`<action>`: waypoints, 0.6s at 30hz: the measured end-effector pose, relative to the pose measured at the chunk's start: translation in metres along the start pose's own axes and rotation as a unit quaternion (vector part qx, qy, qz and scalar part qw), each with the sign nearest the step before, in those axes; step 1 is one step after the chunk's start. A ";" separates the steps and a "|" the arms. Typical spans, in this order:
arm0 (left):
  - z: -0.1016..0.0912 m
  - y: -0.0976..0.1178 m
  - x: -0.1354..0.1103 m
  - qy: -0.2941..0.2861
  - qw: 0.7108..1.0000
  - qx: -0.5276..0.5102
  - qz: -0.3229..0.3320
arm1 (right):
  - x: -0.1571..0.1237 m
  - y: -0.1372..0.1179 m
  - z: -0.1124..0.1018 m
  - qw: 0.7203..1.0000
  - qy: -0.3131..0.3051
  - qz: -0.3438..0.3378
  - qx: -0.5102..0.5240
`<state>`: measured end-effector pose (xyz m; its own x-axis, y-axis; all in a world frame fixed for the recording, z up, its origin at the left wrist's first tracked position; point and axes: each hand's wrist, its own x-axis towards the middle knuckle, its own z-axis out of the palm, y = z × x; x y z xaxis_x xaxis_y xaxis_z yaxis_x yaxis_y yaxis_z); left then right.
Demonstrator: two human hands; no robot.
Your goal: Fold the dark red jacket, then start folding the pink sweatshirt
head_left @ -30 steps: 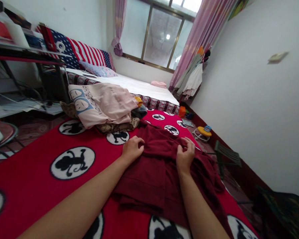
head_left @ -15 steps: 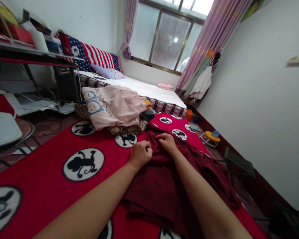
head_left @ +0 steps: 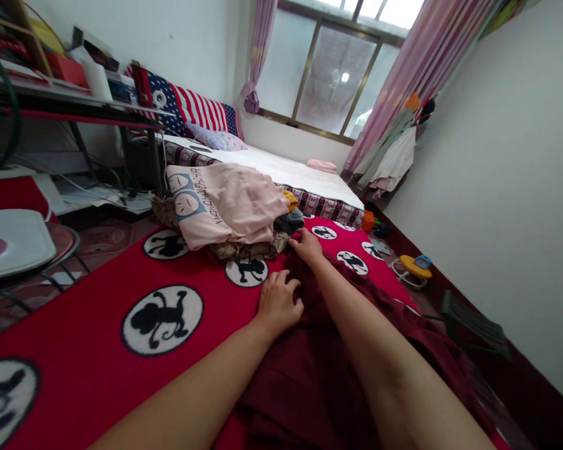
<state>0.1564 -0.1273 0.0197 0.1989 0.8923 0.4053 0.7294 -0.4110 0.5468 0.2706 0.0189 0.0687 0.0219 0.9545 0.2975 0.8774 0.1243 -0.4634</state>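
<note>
A dark red garment (head_left: 304,375) lies in soft folds on a red blanket (head_left: 98,337) printed with black monkey figures in white circles. My left hand (head_left: 279,303) rests over the garment's left edge, its fingers loosely bent and apart. Farther off, my right hand (head_left: 307,245) is at the garment's far end, fingertips drawn together on the cloth; the thumb side is partly hidden. Just beyond the hands sits a pile of folded clothes, with a pale pink printed top (head_left: 234,203) uppermost and a brown patterned piece (head_left: 251,249) beneath.
A bed with a white sheet (head_left: 281,159) stands under the window. To the left are a cluttered desk (head_left: 75,112) and a white-backed chair (head_left: 14,240). On the right I see a yellow stool (head_left: 413,265), a dark green folding chair (head_left: 473,325) and hanging clothes (head_left: 394,156).
My left hand has loosened from a fist into spread fingers. My right hand has moved farther away, toward the clothes pile. The view has shifted slightly left.
</note>
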 end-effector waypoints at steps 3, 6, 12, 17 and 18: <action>0.000 0.000 0.000 -0.014 0.999 -0.025 0.042 | 0.013 -0.001 0.005 0.998 -0.009 0.055 0.018; 0.000 0.000 -0.001 -0.012 0.997 -0.045 0.059 | 0.024 0.006 0.002 0.995 -0.009 0.082 0.049; -0.002 0.002 -0.001 0.031 0.999 -0.036 -0.017 | 0.038 0.034 -0.023 0.976 -0.084 0.156 0.129; -0.002 0.002 -0.001 0.009 0.998 -0.047 -0.027 | 0.044 0.049 -0.047 0.943 -0.077 0.243 0.213; -0.001 0.002 -0.001 0.012 0.998 -0.049 -0.024 | 0.045 0.050 -0.050 0.937 -0.067 0.249 0.236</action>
<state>0.1571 -0.1292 0.0217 0.1480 0.9075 0.3931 0.6694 -0.3845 0.6356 0.3391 0.0546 0.1005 0.2841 0.9477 -0.1454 0.4639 -0.2686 -0.8442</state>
